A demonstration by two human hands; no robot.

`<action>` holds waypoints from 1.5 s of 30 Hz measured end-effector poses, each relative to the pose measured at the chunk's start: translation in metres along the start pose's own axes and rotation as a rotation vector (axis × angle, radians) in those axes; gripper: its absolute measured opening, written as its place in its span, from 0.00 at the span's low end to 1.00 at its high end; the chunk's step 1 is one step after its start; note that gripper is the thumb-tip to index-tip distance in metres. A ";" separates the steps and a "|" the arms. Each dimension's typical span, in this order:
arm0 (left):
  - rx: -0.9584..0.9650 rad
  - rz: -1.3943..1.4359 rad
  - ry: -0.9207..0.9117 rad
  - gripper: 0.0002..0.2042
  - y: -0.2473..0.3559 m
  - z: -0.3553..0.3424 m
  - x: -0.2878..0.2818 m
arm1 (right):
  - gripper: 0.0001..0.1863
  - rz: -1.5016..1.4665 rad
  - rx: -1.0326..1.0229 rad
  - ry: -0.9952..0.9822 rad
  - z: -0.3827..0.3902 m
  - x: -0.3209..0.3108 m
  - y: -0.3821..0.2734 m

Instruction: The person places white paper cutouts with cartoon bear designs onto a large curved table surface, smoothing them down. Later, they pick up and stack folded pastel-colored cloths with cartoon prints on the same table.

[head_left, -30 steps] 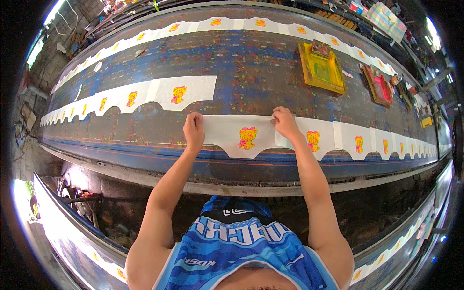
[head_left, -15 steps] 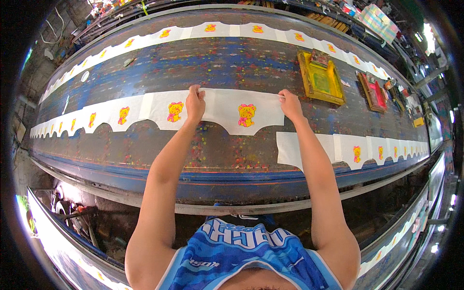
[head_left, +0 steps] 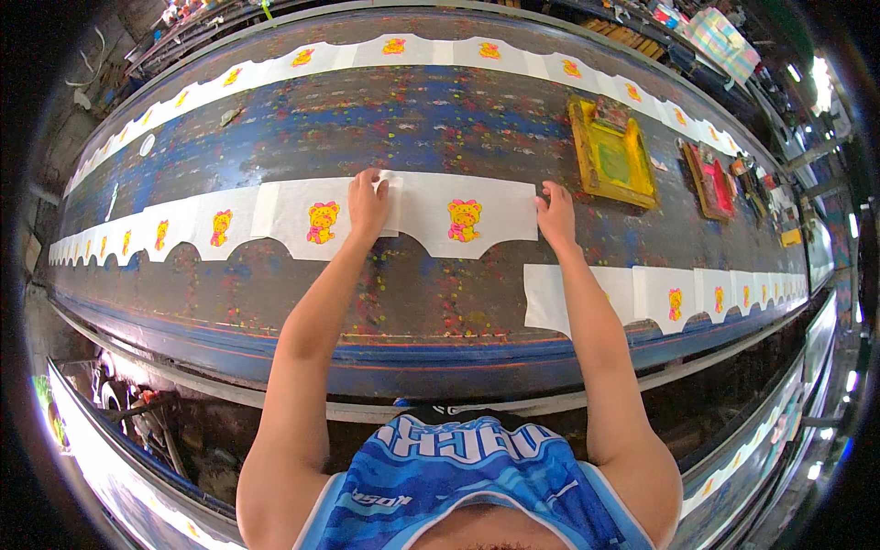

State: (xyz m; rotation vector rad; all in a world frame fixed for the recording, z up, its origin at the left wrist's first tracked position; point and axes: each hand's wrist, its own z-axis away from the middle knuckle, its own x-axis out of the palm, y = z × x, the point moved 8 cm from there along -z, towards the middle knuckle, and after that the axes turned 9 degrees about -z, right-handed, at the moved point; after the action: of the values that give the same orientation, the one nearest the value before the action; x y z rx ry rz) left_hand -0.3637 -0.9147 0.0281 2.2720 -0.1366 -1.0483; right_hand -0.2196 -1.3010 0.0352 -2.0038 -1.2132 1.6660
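A white cut fabric piece (head_left: 509,206) with a yellow and pink bear print lies flat on the long dark table. My left hand (head_left: 368,209) rests at its upper left corner, where it overlaps the neighbouring printed piece (head_left: 298,197); the fingers are slightly apart and grip nothing I can see. Just off the right edge of the fabric, my right hand (head_left: 555,220) hovers open, thumb and fingers parted. Leftward, more bear-printed pieces (head_left: 190,215) continue the overlapping row.
A nearer row of white pieces (head_left: 646,289) runs right along the front edge; another row (head_left: 417,53) spans the far side. Right of my hands lie a yellow-stained printing frame (head_left: 579,151) and a pink-stained one (head_left: 703,188). The table (head_left: 440,119) is paint-spotted.
Both hands have let go of the fabric's upper corners. The piece now lies flat, and my right hand has moved slightly nearer, its fingers opened. The view has shifted a little.
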 end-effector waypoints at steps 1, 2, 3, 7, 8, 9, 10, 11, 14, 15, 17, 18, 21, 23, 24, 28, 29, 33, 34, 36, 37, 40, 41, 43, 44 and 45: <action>0.035 -0.012 0.009 0.14 0.008 0.013 -0.005 | 0.19 0.030 -0.023 -0.003 0.010 -0.011 0.002; 0.088 -0.021 0.035 0.14 0.020 0.026 -0.011 | 0.19 0.060 -0.035 -0.003 0.021 -0.023 0.005; 0.079 -0.012 -0.043 0.14 0.028 0.040 -0.007 | 0.19 0.094 -0.019 -0.006 0.033 -0.035 0.010; 0.174 0.009 -0.257 0.14 0.081 0.113 0.007 | 0.14 0.127 0.095 0.038 0.085 -0.092 0.045; 0.227 0.025 -0.274 0.13 0.097 0.130 0.008 | 0.11 0.112 0.077 0.079 0.096 -0.107 0.052; 0.260 0.037 -0.312 0.13 0.112 0.144 0.011 | 0.11 0.104 0.077 0.107 0.103 -0.120 0.060; 0.269 0.059 -0.331 0.11 0.125 0.153 0.015 | 0.10 0.096 0.082 0.136 0.108 -0.131 0.068; 0.287 0.084 -0.359 0.10 0.136 0.158 0.020 | 0.10 0.103 0.148 0.152 0.113 -0.141 0.080; 0.346 0.170 -0.371 0.04 0.170 0.173 0.032 | 0.08 0.071 0.119 0.137 0.119 -0.164 0.098; 0.302 0.174 -0.423 0.04 0.177 0.175 0.043 | 0.09 0.074 0.088 0.115 0.120 -0.170 0.102; 0.227 0.229 -0.489 0.04 0.193 0.182 0.063 | 0.09 0.082 0.086 0.074 0.122 -0.179 0.115; 0.169 0.161 -0.484 0.05 0.200 0.184 0.072 | 0.09 0.078 0.060 0.056 0.125 -0.183 0.119; 0.043 -0.010 -0.387 0.06 0.224 0.184 0.096 | 0.09 0.033 -0.035 0.030 0.127 -0.196 0.135; -0.009 -0.153 -0.259 0.06 0.235 0.182 0.100 | 0.09 -0.023 -0.045 0.012 0.128 -0.200 0.150; 0.011 -0.226 -0.241 0.06 0.242 0.186 0.102 | 0.09 -0.039 -0.111 -0.013 0.130 -0.202 0.152; 0.090 -0.367 -0.183 0.05 0.254 0.192 0.101 | 0.10 -0.106 -0.171 -0.098 0.126 -0.201 0.160; 0.074 -0.386 -0.215 0.05 0.251 0.193 0.102 | 0.10 -0.120 -0.167 -0.116 0.126 -0.201 0.161; 0.074 -0.318 -0.207 0.07 0.251 0.194 0.101 | 0.13 -0.091 -0.199 -0.166 0.117 -0.199 0.160; 0.046 -0.291 -0.167 0.06 0.251 0.194 0.099 | 0.14 -0.068 -0.188 -0.184 0.114 -0.196 0.161; 0.063 -0.306 -0.117 0.05 0.255 0.196 0.098 | 0.16 -0.049 -0.176 -0.209 0.110 -0.192 0.163; 0.068 -0.304 -0.092 0.05 0.255 0.197 0.097 | 0.16 -0.052 -0.176 -0.219 0.109 -0.190 0.165; 0.041 -0.279 -0.127 0.04 0.246 0.199 0.101 | 0.18 -0.063 -0.165 -0.241 0.107 -0.185 0.169; 0.014 -0.210 -0.128 0.03 0.240 0.198 0.100 | 0.18 -0.058 -0.115 -0.261 0.106 -0.183 0.174; -0.075 -0.071 -0.158 0.02 0.228 0.194 0.101 | 0.18 -0.085 -0.150 -0.237 0.108 -0.184 0.172; -0.071 -0.012 -0.152 0.02 0.228 0.193 0.100 | 0.18 -0.082 -0.122 -0.244 0.108 -0.184 0.175; -0.111 0.042 -0.175 0.01 0.227 0.194 0.099 | 0.19 -0.106 -0.140 -0.237 0.110 -0.186 0.173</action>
State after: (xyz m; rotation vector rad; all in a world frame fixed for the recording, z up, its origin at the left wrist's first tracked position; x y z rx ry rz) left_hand -0.3996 -1.2257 0.0004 2.0683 -0.1924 -1.2016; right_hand -0.2433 -1.5759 0.0133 -1.8198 -1.5274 1.8530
